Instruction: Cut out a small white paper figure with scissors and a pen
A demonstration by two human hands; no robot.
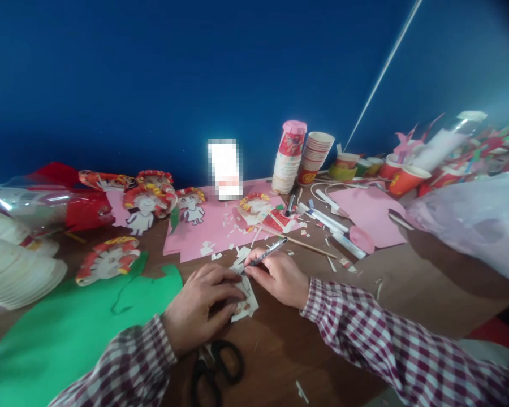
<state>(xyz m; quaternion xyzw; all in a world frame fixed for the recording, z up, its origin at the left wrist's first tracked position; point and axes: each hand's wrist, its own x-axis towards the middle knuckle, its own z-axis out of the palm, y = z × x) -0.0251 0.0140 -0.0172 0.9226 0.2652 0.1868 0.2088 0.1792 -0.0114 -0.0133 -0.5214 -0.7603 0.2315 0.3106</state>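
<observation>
Head view, right hand (283, 276) pinching slim cylindrical pen (270, 250), left hand (201, 304) spread over angular white paper piece (249, 306)

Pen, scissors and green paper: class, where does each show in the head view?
Pen (270, 251): head view, middle of its barrel.
Scissors (217, 363): head view, black handle.
Green paper (85, 319): head view, bare surface.

In front of the blue wall (152, 85), we see two stacks of paper cups (287, 164) side by side, one topped with pink. On our left, a tilted stack of pale plates (29, 268) sits beside a green sheet (59, 322). On our right, a plastic bag (483, 220) lies near a pink sheet (365, 209).
</observation>
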